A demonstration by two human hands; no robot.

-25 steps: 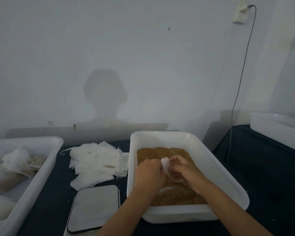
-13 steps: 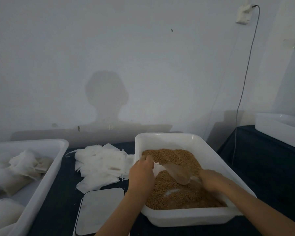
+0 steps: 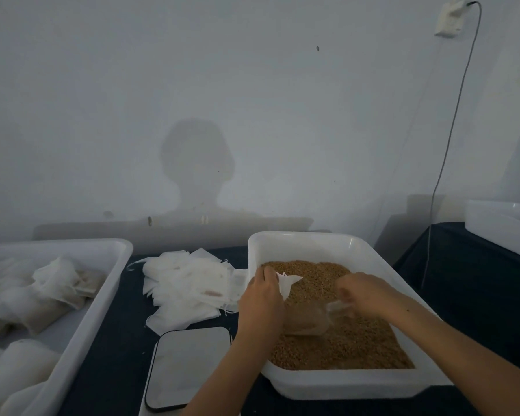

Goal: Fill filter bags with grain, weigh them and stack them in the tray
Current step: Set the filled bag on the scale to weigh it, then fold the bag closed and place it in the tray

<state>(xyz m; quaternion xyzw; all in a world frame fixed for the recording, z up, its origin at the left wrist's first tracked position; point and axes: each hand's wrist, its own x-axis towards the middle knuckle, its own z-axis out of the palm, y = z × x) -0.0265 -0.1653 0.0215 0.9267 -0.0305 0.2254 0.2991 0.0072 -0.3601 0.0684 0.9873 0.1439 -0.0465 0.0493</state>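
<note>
A white tub (image 3: 306,241) in front of me holds brown grain (image 3: 351,346). My left hand (image 3: 261,304) grips a white filter bag (image 3: 287,283) by its mouth over the tub's left side. My right hand (image 3: 364,294) holds the handle of a clear plastic scoop (image 3: 308,321), whose bowl points left toward the bag, low over the grain. A pile of flat empty filter bags (image 3: 186,289) lies left of the tub. A flat scale (image 3: 189,364) sits in front of that pile. The white tray (image 3: 96,298) at far left holds several filled bags (image 3: 48,295).
Everything stands on a dark table (image 3: 114,355) against a pale wall. Another white tub (image 3: 505,226) sits at the far right on a second dark surface. A cable (image 3: 445,163) hangs down the wall from a socket (image 3: 449,24) to the table's right end.
My right hand has moved from the bag to the scoop and now draws it through the grain toward the bag. My left hand keeps hold of the bag at the tub's left side.
</note>
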